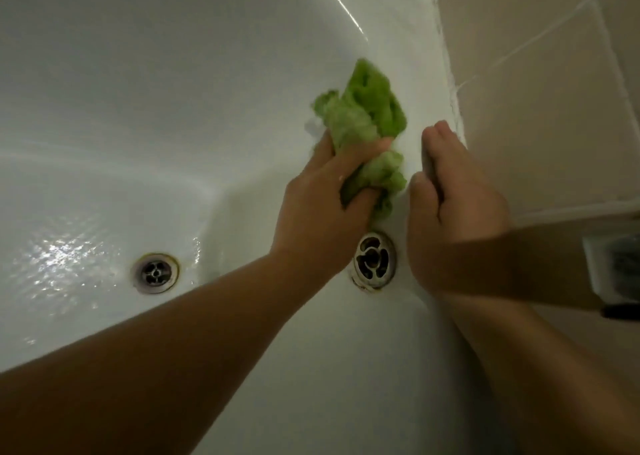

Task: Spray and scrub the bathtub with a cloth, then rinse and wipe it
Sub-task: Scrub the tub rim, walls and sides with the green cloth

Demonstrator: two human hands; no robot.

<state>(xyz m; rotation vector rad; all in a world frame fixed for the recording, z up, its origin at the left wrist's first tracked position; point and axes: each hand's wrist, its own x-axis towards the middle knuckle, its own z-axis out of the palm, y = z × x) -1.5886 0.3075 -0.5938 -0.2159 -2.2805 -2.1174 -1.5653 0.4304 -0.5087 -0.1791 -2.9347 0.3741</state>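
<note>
Head view, looking down into a white bathtub [145, 84].

Left hand [323, 209]: fingers curled round a crumpled green cloth [363, 119], gripping it. The cloth is bunched; most of it sticks out beyond the hand toward the far side, and a smaller tuft hangs out on the near right side of the fist. The cloth lies against the tub's inner wall, right of centre, just left of the right hand and just beyond the overflow fitting.

Right hand [457, 212]: set against the tub wall near the rim, close beside the tiled wall [540, 108]. Fingers together and lightly bent, with a thin dark shape between thumb and palm; cannot tell whether it is an object being held or only shadow, so the grip here is undetermined.

2 metal fittings visible:
- a round floor drain [156, 273] at near left, with a yellowish ring around it;
- a round slotted overflow fitting [374, 259] on the tub wall, between the 2 wrists, just near of the cloth.

Tub floor near the drain is wet, with glinting ripples of water [59, 264] to its left.

Beige tiles with pale grout lines at right. A dim, blurred object sits at the right edge; unidentifiable.
</note>
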